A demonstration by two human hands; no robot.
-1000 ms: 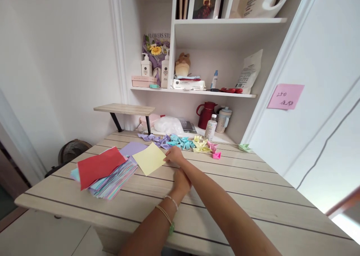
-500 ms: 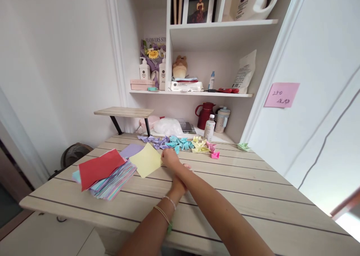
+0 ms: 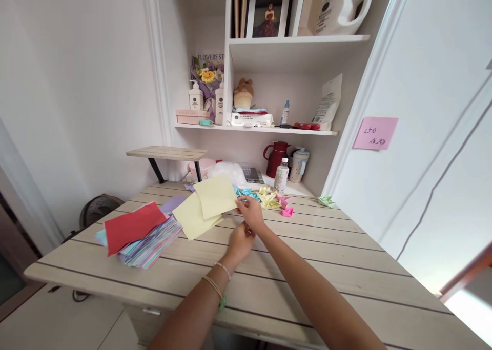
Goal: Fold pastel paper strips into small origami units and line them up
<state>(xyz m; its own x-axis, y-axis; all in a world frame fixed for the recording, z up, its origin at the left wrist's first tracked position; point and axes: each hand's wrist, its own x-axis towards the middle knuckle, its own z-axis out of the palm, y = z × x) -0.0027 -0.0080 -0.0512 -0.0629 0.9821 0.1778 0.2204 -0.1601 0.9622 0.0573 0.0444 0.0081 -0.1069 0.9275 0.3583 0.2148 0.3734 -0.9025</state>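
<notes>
My right hand [image 3: 250, 211] pinches the right corner of a yellow paper sheet [image 3: 216, 196], raised and tilted over another yellow sheet [image 3: 190, 219] on the table. Just below it, my left hand [image 3: 241, 241] is closed with its fingers curled; whatever they may hold is hidden. Left of the yellow sheets lies a thick stack of coloured paper [image 3: 154, 245], topped by a red sheet [image 3: 134, 226]. Folded paper pieces in blue [image 3: 246, 192], yellow [image 3: 269, 198] and pink [image 3: 287, 211] form a row beyond my hands.
The plank table [image 3: 330, 278] reaches back to a white shelf unit [image 3: 284, 53]. A bottle [image 3: 282, 176] and a red jug [image 3: 277, 158] stand at its back. A small raised stand [image 3: 167, 153] is at the left, and a green folded piece [image 3: 326, 201] lies far right.
My right hand now holds up a yellow sheet, uncovering another beneath it. My hands, crossed at the wrists before, have come slightly apart. The whole view has shifted a little.
</notes>
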